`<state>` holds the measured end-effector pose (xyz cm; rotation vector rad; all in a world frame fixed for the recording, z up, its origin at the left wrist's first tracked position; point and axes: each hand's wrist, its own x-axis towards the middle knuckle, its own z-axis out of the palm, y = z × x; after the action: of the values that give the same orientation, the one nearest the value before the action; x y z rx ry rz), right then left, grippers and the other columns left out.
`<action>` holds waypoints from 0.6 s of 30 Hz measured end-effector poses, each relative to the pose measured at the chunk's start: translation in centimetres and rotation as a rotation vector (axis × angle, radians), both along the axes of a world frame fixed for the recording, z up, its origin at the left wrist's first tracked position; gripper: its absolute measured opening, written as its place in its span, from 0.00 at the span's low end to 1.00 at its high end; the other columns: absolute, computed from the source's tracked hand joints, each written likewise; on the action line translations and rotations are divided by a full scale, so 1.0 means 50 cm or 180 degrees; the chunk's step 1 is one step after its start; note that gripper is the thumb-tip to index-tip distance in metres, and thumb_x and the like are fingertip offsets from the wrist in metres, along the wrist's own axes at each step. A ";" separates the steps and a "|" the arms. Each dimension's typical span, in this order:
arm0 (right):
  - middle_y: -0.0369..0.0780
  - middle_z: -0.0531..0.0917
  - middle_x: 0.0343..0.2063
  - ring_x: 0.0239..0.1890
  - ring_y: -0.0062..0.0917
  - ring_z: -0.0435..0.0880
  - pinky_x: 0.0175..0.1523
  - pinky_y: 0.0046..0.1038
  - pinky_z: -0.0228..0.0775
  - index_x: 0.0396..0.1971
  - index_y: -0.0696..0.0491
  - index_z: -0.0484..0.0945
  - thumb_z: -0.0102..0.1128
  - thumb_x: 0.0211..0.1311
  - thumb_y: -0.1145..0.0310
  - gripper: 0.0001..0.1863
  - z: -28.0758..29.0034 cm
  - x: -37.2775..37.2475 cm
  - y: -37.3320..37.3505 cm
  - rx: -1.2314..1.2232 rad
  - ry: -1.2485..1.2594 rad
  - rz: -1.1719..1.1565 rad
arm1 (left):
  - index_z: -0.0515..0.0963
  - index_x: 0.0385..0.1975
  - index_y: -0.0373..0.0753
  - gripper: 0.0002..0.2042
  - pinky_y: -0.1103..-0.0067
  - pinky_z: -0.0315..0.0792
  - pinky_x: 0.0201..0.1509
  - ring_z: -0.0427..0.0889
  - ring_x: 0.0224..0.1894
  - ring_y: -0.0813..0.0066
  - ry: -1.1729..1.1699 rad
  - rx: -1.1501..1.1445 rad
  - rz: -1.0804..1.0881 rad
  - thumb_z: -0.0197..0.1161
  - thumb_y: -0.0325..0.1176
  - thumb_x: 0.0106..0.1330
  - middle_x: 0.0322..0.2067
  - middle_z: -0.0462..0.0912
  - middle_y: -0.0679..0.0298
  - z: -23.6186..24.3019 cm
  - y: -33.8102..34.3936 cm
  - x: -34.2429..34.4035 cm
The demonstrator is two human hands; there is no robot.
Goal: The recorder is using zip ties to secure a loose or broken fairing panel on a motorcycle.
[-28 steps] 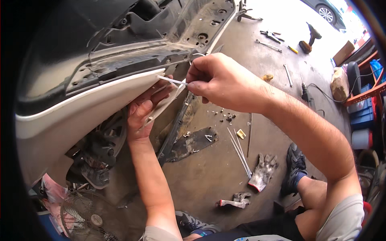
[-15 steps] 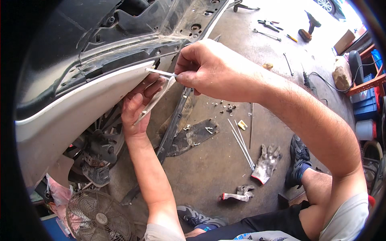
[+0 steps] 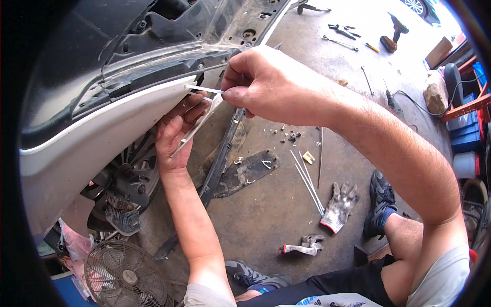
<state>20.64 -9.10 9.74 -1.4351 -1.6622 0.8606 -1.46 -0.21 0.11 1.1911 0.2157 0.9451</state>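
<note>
Right-hand grip (image 3: 261, 84) pinches one end of a thin white strip (image 3: 206, 89) between thumb and fingers; its other end meets the tip of the white panel (image 3: 97, 133). With so small a pinch, a sideways tug might let the strip slip out or kink it beside the tip. The left hand (image 3: 174, 138) lies palm up under that tip, next to a narrow pale piece (image 3: 197, 128); whether it clasps the piece I cannot tell. Were its support slack, the piece could tilt and drag the strip askew. Pushing hard, the right hand might skid into the dark metal edge above the panel. Farther out, anything dropped could be lost among the small dark clips (image 3: 294, 137) on the floor (image 3: 245, 220).
</note>
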 end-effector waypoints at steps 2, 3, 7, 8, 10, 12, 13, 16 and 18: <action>0.53 0.82 0.23 0.31 0.38 0.84 0.39 0.34 0.75 0.28 0.63 0.81 0.52 0.49 0.74 0.11 0.001 -0.001 -0.002 0.0012 0.0009 -0.0001 | 0.64 0.59 0.29 0.26 0.67 0.65 0.63 0.75 0.55 0.57 0.0007 0.0005 -0.0020 0.54 0.36 0.63 0.52 0.75 0.48 -0.002 0.000 -0.001; 0.53 0.82 0.23 0.31 0.38 0.84 0.39 0.34 0.75 0.28 0.63 0.81 0.52 0.49 0.74 0.11 0.000 -0.002 -0.002 0.0013 0.0014 0.0000 | 0.64 0.59 0.29 0.26 0.67 0.65 0.63 0.75 0.55 0.57 0.0013 0.0006 -0.0019 0.54 0.36 0.63 0.52 0.75 0.48 -0.001 0.000 -0.002; 0.53 0.82 0.23 0.30 0.37 0.84 0.39 0.34 0.75 0.28 0.63 0.81 0.52 0.49 0.74 0.11 0.001 -0.002 -0.003 0.0083 -0.0024 -0.0025 | 0.64 0.59 0.29 0.26 0.67 0.65 0.63 0.75 0.55 0.57 0.0040 -0.0017 -0.0007 0.55 0.36 0.62 0.52 0.75 0.47 0.005 -0.004 0.001; 0.53 0.82 0.23 0.30 0.38 0.84 0.39 0.34 0.75 0.28 0.63 0.81 0.52 0.49 0.74 0.11 0.002 -0.002 -0.003 0.0068 -0.0058 -0.0028 | 0.64 0.58 0.29 0.26 0.66 0.65 0.63 0.75 0.54 0.56 0.0040 -0.0046 0.0008 0.55 0.36 0.62 0.52 0.75 0.47 0.006 -0.005 0.002; 0.53 0.82 0.23 0.30 0.38 0.84 0.39 0.33 0.75 0.29 0.63 0.81 0.52 0.49 0.74 0.11 -0.001 -0.003 -0.002 0.0060 -0.0041 -0.0030 | 0.65 0.58 0.29 0.26 0.66 0.65 0.63 0.75 0.54 0.56 0.0057 -0.0050 0.0050 0.55 0.36 0.62 0.52 0.74 0.47 0.008 -0.008 0.004; 0.53 0.82 0.23 0.30 0.38 0.84 0.39 0.33 0.75 0.29 0.64 0.81 0.52 0.49 0.74 0.11 -0.004 -0.002 -0.002 0.0054 -0.0032 -0.0036 | 0.65 0.58 0.29 0.26 0.66 0.65 0.63 0.75 0.54 0.55 0.0067 -0.0053 0.0088 0.56 0.36 0.61 0.52 0.74 0.46 0.007 -0.008 0.003; 0.53 0.82 0.23 0.30 0.38 0.84 0.39 0.33 0.75 0.29 0.64 0.81 0.52 0.49 0.74 0.11 -0.006 -0.001 -0.002 0.0081 -0.0036 -0.0040 | 0.66 0.57 0.29 0.25 0.66 0.65 0.63 0.75 0.55 0.55 0.0093 -0.0031 0.0033 0.56 0.36 0.61 0.52 0.74 0.46 0.007 -0.005 0.002; 0.53 0.82 0.23 0.31 0.38 0.84 0.39 0.33 0.75 0.29 0.64 0.81 0.52 0.49 0.74 0.11 -0.004 0.000 -0.005 0.0080 -0.0023 -0.0050 | 0.67 0.56 0.29 0.25 0.65 0.64 0.63 0.75 0.55 0.54 0.0151 0.0027 -0.0078 0.56 0.36 0.61 0.52 0.74 0.45 0.005 0.001 -0.002; 0.53 0.82 0.24 0.31 0.38 0.84 0.39 0.34 0.75 0.29 0.64 0.81 0.53 0.49 0.73 0.11 -0.002 -0.001 -0.005 0.0054 -0.0007 -0.0048 | 0.68 0.55 0.29 0.25 0.65 0.63 0.64 0.74 0.55 0.54 0.0181 0.0067 -0.0125 0.57 0.37 0.61 0.51 0.75 0.45 0.005 0.004 -0.004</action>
<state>20.57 -9.35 9.62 -1.4357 -1.6546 0.8350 -1.67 -0.02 0.34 1.2386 0.2275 0.8817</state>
